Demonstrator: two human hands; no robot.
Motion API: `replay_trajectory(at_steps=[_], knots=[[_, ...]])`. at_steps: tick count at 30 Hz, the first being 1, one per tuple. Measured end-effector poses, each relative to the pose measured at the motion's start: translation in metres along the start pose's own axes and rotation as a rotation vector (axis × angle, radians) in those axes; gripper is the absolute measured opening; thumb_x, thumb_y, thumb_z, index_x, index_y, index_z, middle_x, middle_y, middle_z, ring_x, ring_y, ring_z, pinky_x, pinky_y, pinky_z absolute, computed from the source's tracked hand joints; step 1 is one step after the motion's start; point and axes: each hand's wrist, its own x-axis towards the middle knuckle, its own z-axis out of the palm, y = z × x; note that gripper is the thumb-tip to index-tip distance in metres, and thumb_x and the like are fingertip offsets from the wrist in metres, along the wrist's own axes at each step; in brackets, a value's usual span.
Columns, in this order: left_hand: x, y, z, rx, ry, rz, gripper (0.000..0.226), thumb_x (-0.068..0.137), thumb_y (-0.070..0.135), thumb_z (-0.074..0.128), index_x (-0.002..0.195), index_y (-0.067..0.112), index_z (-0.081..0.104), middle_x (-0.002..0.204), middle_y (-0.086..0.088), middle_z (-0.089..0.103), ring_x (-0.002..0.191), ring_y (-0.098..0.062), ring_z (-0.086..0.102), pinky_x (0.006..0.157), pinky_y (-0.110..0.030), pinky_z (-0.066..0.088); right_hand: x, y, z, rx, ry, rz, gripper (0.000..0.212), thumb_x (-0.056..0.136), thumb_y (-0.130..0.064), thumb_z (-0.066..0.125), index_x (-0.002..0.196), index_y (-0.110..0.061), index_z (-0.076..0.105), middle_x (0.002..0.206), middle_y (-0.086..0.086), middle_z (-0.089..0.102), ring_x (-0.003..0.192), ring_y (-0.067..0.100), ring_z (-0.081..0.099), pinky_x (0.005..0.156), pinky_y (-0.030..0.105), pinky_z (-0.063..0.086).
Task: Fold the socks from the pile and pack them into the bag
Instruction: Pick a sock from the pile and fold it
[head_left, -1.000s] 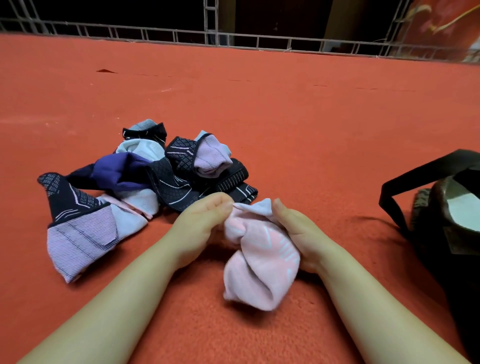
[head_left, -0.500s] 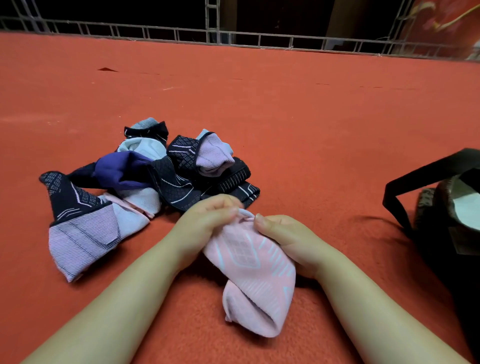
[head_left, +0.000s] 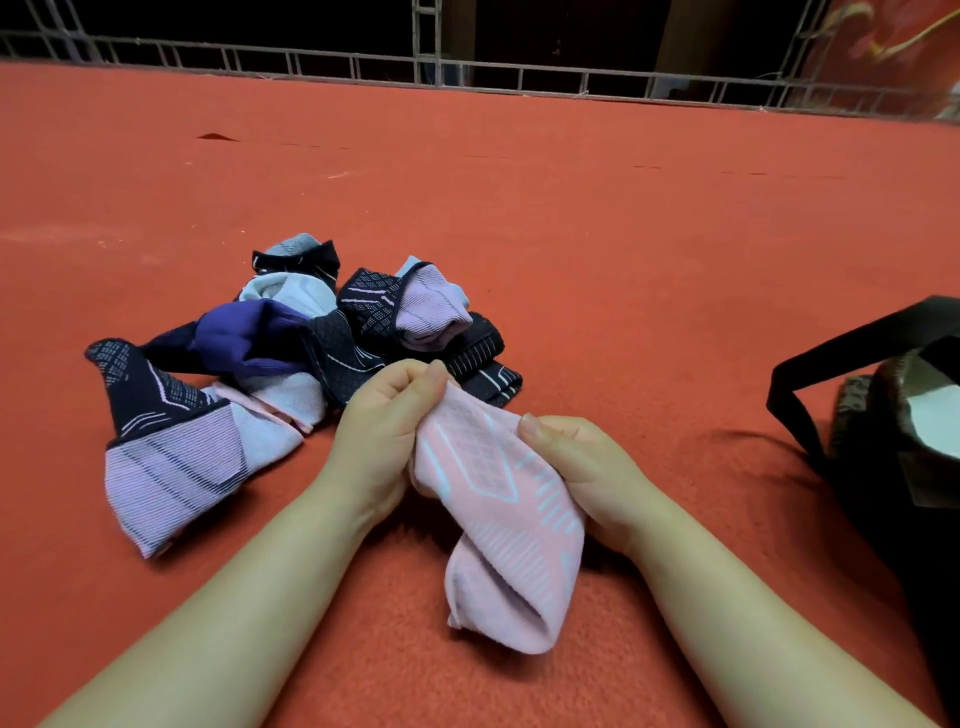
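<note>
A pink sock with pale blue markings (head_left: 498, 525) hangs between my hands just above the red carpet. My left hand (head_left: 384, 421) pinches its upper end with curled fingers. My right hand (head_left: 576, 467) grips its right side, thumb on top. The sock's lower end droops toward me and touches the carpet. Behind my hands lies the pile of socks (head_left: 291, 353), dark navy, purple, white and lilac, with one navy-and-lilac sock (head_left: 156, 447) spread out to the left. The dark bag (head_left: 898, 426) stands open at the right edge, a white lining or item showing inside.
Red carpet (head_left: 571, 234) covers the whole floor around me. A metal railing (head_left: 467, 73) runs along the far edge. The bag's black strap (head_left: 810, 364) arches over the carpet to the right of my right hand.
The pink sock was bunched between my hands; it has been pulled out longer and flatter, showing its patterned side. My left hand rose a little at the sock's top end.
</note>
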Motion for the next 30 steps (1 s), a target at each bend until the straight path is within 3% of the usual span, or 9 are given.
replay_trajectory(at_steps=[3, 7, 11, 14, 17, 19, 23, 27, 30], knots=[[0.003, 0.007, -0.002, 0.002, 0.133, 0.003, 0.024, 0.080, 0.019, 0.062, 0.057, 0.019, 0.054, 0.058, 0.001, 0.046, 0.048, -0.008, 0.040, 0.043, -0.018, 0.032, 0.001, -0.003, -0.007, 0.011, 0.068, -0.048, 0.027, 0.078, -0.032, 0.054, 0.069, -0.009, 0.065, 0.062, 0.002, 0.066, 0.052, 0.010, 0.058, 0.051, 0.019, 0.046], [0.016, 0.027, -0.027, -0.371, 0.350, -0.019, 0.024, 0.087, 0.009, 0.048, 0.068, 0.022, 0.043, 0.065, 0.007, 0.041, 0.042, -0.001, 0.034, 0.037, -0.013, 0.021, 0.000, -0.006, -0.024, 0.057, 0.222, -0.119, 0.033, 0.076, -0.033, 0.053, 0.081, -0.002, 0.064, 0.067, 0.005, 0.067, 0.059, 0.014, 0.060, 0.058, 0.024, 0.048], [0.004, 0.006, 0.000, 0.081, 0.030, 0.027, 0.011, 0.077, 0.023, 0.062, 0.066, 0.022, 0.064, 0.068, 0.006, 0.060, 0.061, -0.008, 0.053, 0.059, -0.024, 0.041, -0.003, -0.003, -0.009, -0.017, 0.063, -0.101, 0.023, 0.076, -0.028, 0.057, 0.061, -0.013, 0.068, 0.057, -0.002, 0.064, 0.049, 0.007, 0.056, 0.049, 0.018, 0.045], [0.010, 0.001, -0.001, 0.138, -0.114, -0.245, 0.019, 0.077, 0.032, 0.069, 0.092, 0.020, 0.068, 0.097, 0.005, 0.070, 0.075, -0.004, 0.066, 0.069, -0.019, 0.050, -0.003, -0.001, -0.008, -0.065, -0.013, -0.113, 0.025, 0.068, -0.039, 0.063, 0.054, -0.020, 0.067, 0.053, -0.007, 0.061, 0.047, 0.004, 0.052, 0.047, 0.017, 0.042], [-0.003, -0.001, -0.005, 0.377, -0.359, -0.187, 0.012, 0.077, 0.027, 0.065, 0.085, 0.018, 0.064, 0.073, 0.011, 0.065, 0.065, -0.003, 0.059, 0.058, -0.017, 0.047, -0.002, 0.001, -0.012, -0.091, -0.016, -0.118, 0.026, 0.076, -0.029, 0.060, 0.052, -0.021, 0.067, 0.052, -0.009, 0.060, 0.047, 0.002, 0.052, 0.048, 0.017, 0.042], [-0.005, 0.000, -0.004, 0.425, -0.196, -0.059, 0.020, 0.087, 0.023, 0.061, 0.069, 0.019, 0.055, 0.057, 0.010, 0.054, 0.051, -0.004, 0.047, 0.048, -0.021, 0.038, 0.000, 0.001, -0.013, -0.078, 0.045, -0.118, 0.025, 0.077, -0.026, 0.054, 0.058, -0.016, 0.067, 0.055, -0.006, 0.062, 0.048, 0.005, 0.054, 0.048, 0.018, 0.043], [0.016, 0.011, -0.018, -0.032, 0.138, -0.118, 0.032, 0.098, 0.029, 0.045, 0.067, 0.022, 0.039, 0.052, 0.008, 0.038, 0.038, -0.004, 0.032, 0.039, -0.016, 0.028, 0.004, 0.002, -0.026, -0.012, 0.228, -0.162, 0.031, 0.076, -0.031, 0.054, 0.078, -0.002, 0.063, 0.065, 0.006, 0.063, 0.059, 0.017, 0.055, 0.055, 0.025, 0.045], [0.004, -0.002, -0.009, 0.087, -0.262, -0.229, 0.026, 0.076, 0.046, 0.063, 0.081, 0.021, 0.058, 0.073, 0.004, 0.060, 0.061, -0.009, 0.057, 0.056, -0.021, 0.048, 0.005, 0.003, -0.021, 0.018, 0.287, -0.161, 0.035, 0.077, -0.034, 0.054, 0.079, 0.000, 0.064, 0.067, 0.008, 0.063, 0.063, 0.018, 0.056, 0.058, 0.027, 0.046], [0.001, -0.010, -0.004, 0.103, -0.325, -0.070, 0.031, 0.058, 0.022, 0.068, 0.088, 0.021, 0.060, 0.072, 0.009, 0.061, 0.064, -0.004, 0.054, 0.057, -0.015, 0.046, 0.005, 0.000, -0.020, 0.055, 0.337, -0.156, 0.048, 0.079, -0.035, 0.054, 0.091, 0.011, 0.062, 0.083, 0.021, 0.061, 0.078, 0.028, 0.054, 0.069, 0.036, 0.044]])
